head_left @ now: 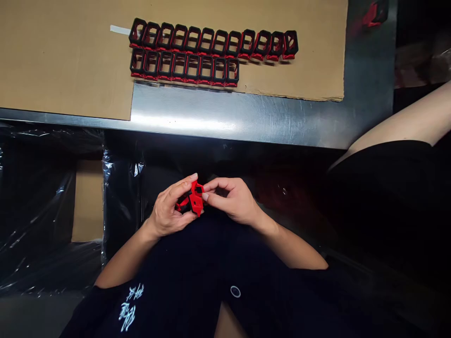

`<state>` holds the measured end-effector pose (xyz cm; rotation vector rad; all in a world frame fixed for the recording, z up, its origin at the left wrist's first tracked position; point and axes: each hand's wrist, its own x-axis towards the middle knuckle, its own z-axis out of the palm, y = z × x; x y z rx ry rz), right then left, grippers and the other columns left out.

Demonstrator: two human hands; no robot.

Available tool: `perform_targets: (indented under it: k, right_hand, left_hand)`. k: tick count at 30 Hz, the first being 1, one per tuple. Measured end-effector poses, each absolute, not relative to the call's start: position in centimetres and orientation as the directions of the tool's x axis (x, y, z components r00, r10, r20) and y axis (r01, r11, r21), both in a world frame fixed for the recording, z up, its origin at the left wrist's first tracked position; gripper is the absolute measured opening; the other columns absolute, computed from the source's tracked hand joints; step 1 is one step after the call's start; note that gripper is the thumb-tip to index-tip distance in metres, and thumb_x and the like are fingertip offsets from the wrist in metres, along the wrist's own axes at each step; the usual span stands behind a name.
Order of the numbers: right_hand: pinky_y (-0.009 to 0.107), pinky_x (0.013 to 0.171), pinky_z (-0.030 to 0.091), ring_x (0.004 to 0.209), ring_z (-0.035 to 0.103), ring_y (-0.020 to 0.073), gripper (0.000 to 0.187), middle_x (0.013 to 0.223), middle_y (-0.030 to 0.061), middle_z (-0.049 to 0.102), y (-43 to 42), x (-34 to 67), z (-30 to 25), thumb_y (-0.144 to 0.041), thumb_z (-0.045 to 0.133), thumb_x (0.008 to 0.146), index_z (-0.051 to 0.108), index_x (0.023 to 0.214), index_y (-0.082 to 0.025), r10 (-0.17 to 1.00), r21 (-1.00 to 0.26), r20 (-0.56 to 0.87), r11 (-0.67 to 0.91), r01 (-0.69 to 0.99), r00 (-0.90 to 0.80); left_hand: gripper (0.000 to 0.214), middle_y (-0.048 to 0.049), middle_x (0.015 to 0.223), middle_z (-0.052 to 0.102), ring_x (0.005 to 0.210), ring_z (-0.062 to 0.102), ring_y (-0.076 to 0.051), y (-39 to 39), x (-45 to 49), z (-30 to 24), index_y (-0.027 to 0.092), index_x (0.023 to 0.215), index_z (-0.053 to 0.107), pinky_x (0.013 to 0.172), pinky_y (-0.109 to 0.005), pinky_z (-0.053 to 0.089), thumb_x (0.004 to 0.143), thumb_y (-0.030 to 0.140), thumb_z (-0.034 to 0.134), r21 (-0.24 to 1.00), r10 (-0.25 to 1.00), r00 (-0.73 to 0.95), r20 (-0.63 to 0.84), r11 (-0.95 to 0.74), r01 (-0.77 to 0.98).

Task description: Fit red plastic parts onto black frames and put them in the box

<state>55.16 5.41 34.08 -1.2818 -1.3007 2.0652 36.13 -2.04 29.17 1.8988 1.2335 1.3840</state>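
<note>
Two hands in play here, both bare and both closed on one piece. The left hand (171, 206) wraps around a red-and-black plastic part (193, 199), with its fingers curled over the top, while the right hand (234, 199) pinches the same part from the other side between thumb and fingers. The part sits between the hands, right above the lap, and is tilted, though the fingers hide some of it. Just below is one black T-shirt (176, 281) with white print (127, 303) on the left sleeve area.

Off to the left there's one bunch of clear plastic sheeting (42, 225) with a cardboard panel (88, 202) showing through it. On the right, one bare limb (405, 119) comes out of black clothing, can't tell whose.

Further out is one steel table (243, 115) with a cardboard sheet (63, 61) on it. On the sheet are 20 black-and-red frames in two rows: 12 in the top row (207, 41) and 8 in the bottom row (185, 67), packed side by side. One white strip (120, 30) sits at the left end of the top row. One more red piece (375, 14) is up in the far right corner, too dim to make out.
</note>
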Motion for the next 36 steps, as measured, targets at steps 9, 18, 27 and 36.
perform_targets:
  k: [9,18,27,36]
  right_hand:
    - [0.021,0.054,0.051,0.057,0.066,0.0125,0.011,0.067,0.0015,0.075,4.9,54.9,35.1,-0.025,0.077,0.072,0.080,0.077,-0.016,0.794,-0.919,-0.394,-0.321,0.230,-0.463]
    - [0.025,0.064,0.057,0.073,0.077,0.0196,0.018,0.085,0.0034,0.083,5.5,56.1,35.4,-0.029,0.075,0.081,0.086,0.094,-0.021,0.716,-0.909,-0.416,-0.314,0.273,-0.560]
    - [0.025,0.065,0.056,0.076,0.078,0.0206,0.020,0.086,0.0028,0.083,5.6,56.6,35.1,-0.033,0.076,0.085,0.085,0.099,-0.022,0.685,-0.909,-0.416,-0.321,0.265,-0.598]
    - [0.024,0.057,0.050,0.066,0.074,0.0174,0.012,0.075,0.0027,0.081,5.5,55.8,35.4,-0.026,0.076,0.081,0.085,0.083,-0.018,0.719,-0.890,-0.448,-0.308,0.335,-0.531]
  left_hand:
    - [0.092,-0.0263,0.138,0.064,0.086,0.079,-0.022,-2.5,36.4,28.8,0.017,0.156,0.038,0.070,-0.032,0.063,0.077,0.016,0.085,0.581,0.756,0.121,0.643,-0.584,0.567]
    - [0.097,-0.0244,0.138,0.065,0.080,0.078,-0.021,-3.0,36.5,28.9,0.019,0.157,0.037,0.066,-0.031,0.063,0.075,0.023,0.088,0.599,0.787,0.090,0.611,-0.533,0.598]
    - [0.094,-0.0273,0.131,0.068,0.062,0.069,-0.016,-2.9,36.7,29.4,0.014,0.155,0.037,0.057,-0.029,0.056,0.075,0.023,0.086,0.564,0.773,0.116,0.624,-0.548,0.618]
    - [0.084,-0.0256,0.130,0.069,0.057,0.067,-0.013,-3.1,36.6,29.2,0.019,0.151,0.039,0.053,-0.026,0.053,0.079,0.023,0.083,0.513,0.774,0.153,0.615,-0.539,0.668]
